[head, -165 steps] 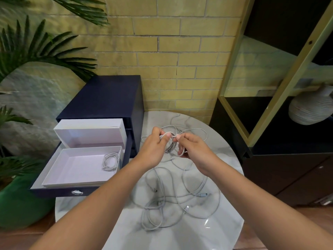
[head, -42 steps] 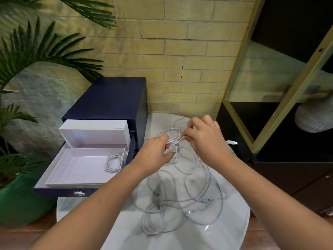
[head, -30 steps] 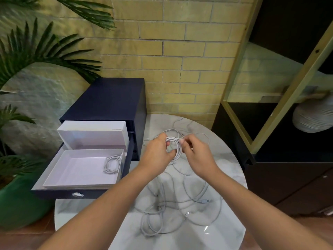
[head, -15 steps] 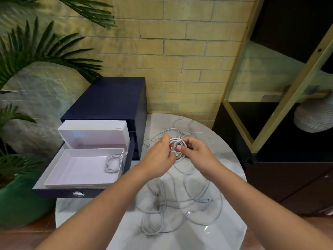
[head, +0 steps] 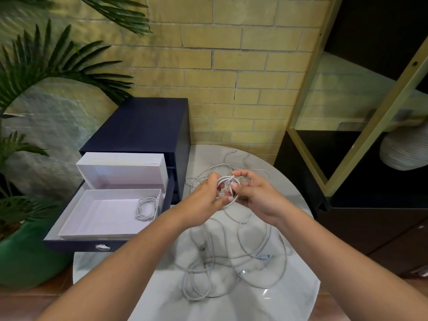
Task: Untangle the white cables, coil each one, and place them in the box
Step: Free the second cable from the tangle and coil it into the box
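White coil sits pinched between left hand and right hand, both grips curled round it; the box lies leftward, nearer the left hand.

head cam | looks fwd+down | close over table

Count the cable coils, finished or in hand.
2: the boxed coil lies by the white box's right wall; the held coil is gripped by left hand and right hand. The loose tangle may hide others.
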The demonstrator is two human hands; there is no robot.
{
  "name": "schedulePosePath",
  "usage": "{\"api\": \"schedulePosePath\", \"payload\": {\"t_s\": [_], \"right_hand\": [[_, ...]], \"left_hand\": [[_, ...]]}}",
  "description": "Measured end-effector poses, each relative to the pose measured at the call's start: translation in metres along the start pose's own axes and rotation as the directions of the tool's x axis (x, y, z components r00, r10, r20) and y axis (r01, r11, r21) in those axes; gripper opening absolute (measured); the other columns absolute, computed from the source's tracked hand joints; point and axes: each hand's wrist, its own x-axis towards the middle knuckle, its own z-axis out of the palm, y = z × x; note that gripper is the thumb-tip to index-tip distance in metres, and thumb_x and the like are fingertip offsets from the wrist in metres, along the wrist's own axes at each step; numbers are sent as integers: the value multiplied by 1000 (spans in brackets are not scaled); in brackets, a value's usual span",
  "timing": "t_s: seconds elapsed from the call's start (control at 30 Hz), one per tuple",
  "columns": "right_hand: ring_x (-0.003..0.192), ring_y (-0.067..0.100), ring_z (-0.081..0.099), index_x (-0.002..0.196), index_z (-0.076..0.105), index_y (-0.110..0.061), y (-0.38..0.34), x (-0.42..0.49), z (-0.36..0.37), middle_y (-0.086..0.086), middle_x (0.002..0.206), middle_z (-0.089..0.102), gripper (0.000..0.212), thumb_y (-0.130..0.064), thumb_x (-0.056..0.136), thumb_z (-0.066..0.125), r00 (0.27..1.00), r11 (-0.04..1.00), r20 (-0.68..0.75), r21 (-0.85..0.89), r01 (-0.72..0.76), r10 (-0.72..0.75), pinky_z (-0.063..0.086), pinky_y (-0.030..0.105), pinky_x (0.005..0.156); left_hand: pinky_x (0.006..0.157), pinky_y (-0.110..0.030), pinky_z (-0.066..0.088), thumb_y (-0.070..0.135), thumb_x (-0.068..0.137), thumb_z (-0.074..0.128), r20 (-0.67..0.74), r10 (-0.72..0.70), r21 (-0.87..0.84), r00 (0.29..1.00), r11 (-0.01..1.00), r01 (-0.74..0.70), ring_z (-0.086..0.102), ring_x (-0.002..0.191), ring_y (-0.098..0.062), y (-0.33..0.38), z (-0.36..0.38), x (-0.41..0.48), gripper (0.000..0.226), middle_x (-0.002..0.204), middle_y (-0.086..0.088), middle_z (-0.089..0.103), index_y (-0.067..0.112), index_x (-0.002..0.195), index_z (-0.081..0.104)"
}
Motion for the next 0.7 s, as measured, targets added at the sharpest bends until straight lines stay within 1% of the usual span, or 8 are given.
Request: {"api": "schedulePosePath", "payload": {"t_s": [0.13,0.23,0.3,0.37,0.47,0.53,0.6,0.7], "right_hand": [[71,16,63,114,50,-10,-5,0,-1,8,79,68,25,-2,91,56,1000,997,7,74,-23,22,50,28,76],[77,16,59,117,52,-10,-5,2,-4,9,85,64,26,-6,91,57,997,995,-1,73,-72,72,44,31,83],[81,18,56,115,54,-11,-5,2,-5,10,89,62,24,-9,91,58,994,992,6,72,-107,107,42,32,84],[82,18,56,112,55,-13,-4,1,-6,10,91,62,20,-9,93,56,991,986,22,92,-137,135,43,30,81],[84,17,56,108,56,-14,-4,-1,-5,10,95,61,14,-9,94,53,988,982,54,114,-153,148,42,29,79],[83,17,56,100,55,-15,-6,-3,-3,9,92,60,10,-8,94,51,988,984,77,107,-143,136,40,30,80],[84,17,57,96,52,-16,-7,-4,0,7,89,61,16,-1,91,54,992,993,78,59,-101,97,40,31,82],[87,22,56,106,48,-11,-4,-5,5,11,91,62,31,10,85,57,1000,994,28,-107,6,-3,44,39,88]], "left_hand": [[77,-28,46,37,94,55,-33,22,-35,999,999,-24,55,93,-14,5,-2,-2,23,101,-1,56,24,106,40],[71,-22,43,34,93,55,-1,50,-69,999,996,-50,50,85,-1,9,-5,-6,21,95,9,51,28,103,38],[67,-16,38,33,91,59,17,71,-17,997,997,-71,47,83,2,9,-6,-8,27,94,13,46,28,103,35],[66,-15,38,35,90,61,23,89,69,996,994,-91,48,85,0,6,-5,-6,33,95,13,47,26,107,34],[65,-17,37,35,92,60,14,90,110,996,990,-91,49,85,-2,3,-2,-4,34,96,11,48,24,110,34],[64,-18,39,33,93,59,-9,92,119,996,989,-90,51,84,-2,3,-1,-4,32,94,11,50,22,110,35],[66,-23,44,30,93,59,-31,91,120,995,989,-87,52,81,-4,3,1,-4,28,92,10,52,22,108,36],[67,-33,49,28,92,58,-63,70,128,996,990,-62,55,79,-10,3,4,-2,26,91,5,56,22,105,37]]}}
